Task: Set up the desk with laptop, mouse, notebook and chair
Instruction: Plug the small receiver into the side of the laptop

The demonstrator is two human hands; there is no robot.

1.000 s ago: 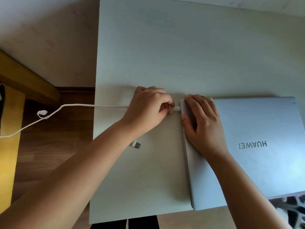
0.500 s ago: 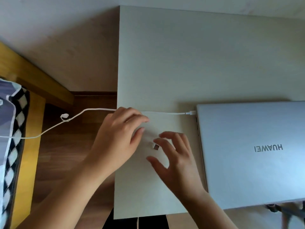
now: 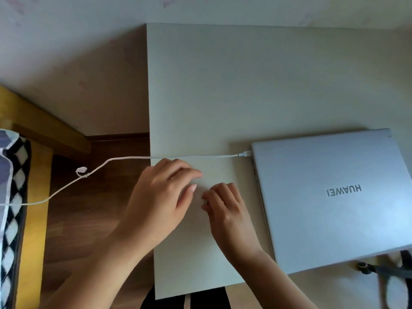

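A closed silver laptop (image 3: 334,197) lies on the right of the pale desk (image 3: 245,85), its near edge hanging over the desk's front. A white cable (image 3: 200,156) is plugged into the laptop's left side and runs left off the desk. My left hand (image 3: 160,197) hovers over the desk's left part below the cable, fingers loosely apart and holding nothing. Just to its right, my right hand (image 3: 227,210) has its fingers curled together on the small USB plug that lay on the desk; the plug is hidden by the fingertips. No mouse or notebook is in view.
A dark chair base with a caster (image 3: 383,270) shows below the desk's front edge at the lower right. At the left stand a yellow wooden frame (image 3: 35,197) and a black-and-white chequered cloth (image 3: 13,208) over wooden floor. The wall runs behind the desk.
Both hands left the laptop's left edge, where the cable now sits plugged in. My right hand came down to the small USB plug and closed its fingers over it; my left hand followed alongside.
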